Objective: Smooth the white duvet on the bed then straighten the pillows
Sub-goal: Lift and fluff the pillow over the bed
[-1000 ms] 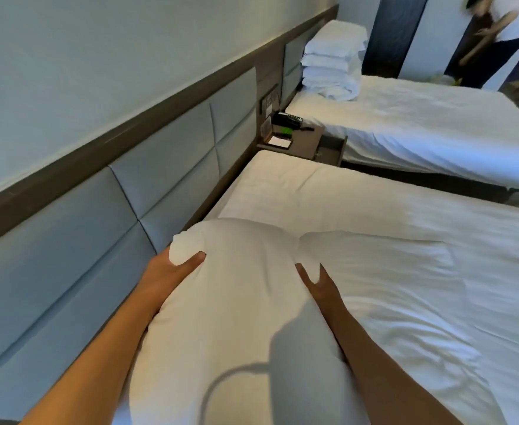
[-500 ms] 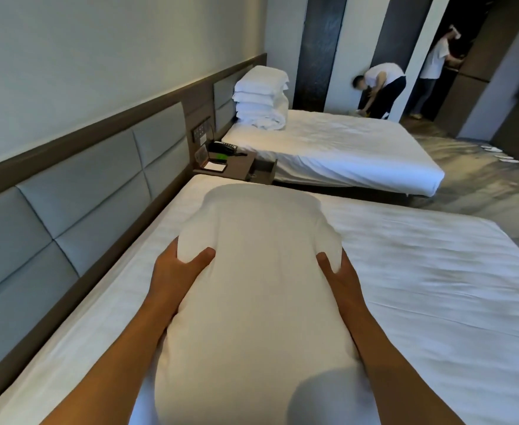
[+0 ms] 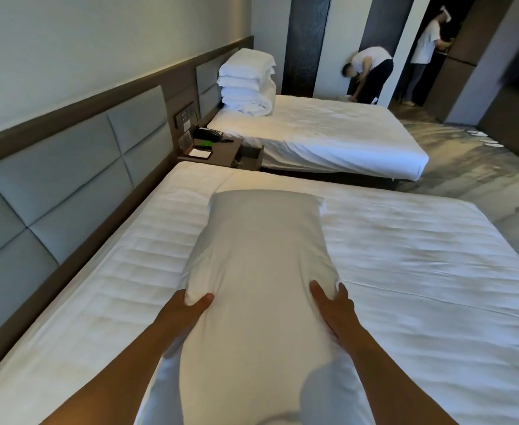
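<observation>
Over the near bed [image 3: 405, 286], on the side away from the grey padded headboard [image 3: 68, 185], one white pillow [image 3: 261, 271] is being held lengthwise, the left hand [image 3: 184, 308] and right hand [image 3: 333, 305] each clamping a long edge with the thumb on top, the two hands well apart. Compared with a second ago, the pillow is hanging farther from the headboard and lying flatter, and the second pillow formerly beside it is no longer showing. By this reading, the straightening step is still underway, with the pillow not yet set against the headboard.
</observation>
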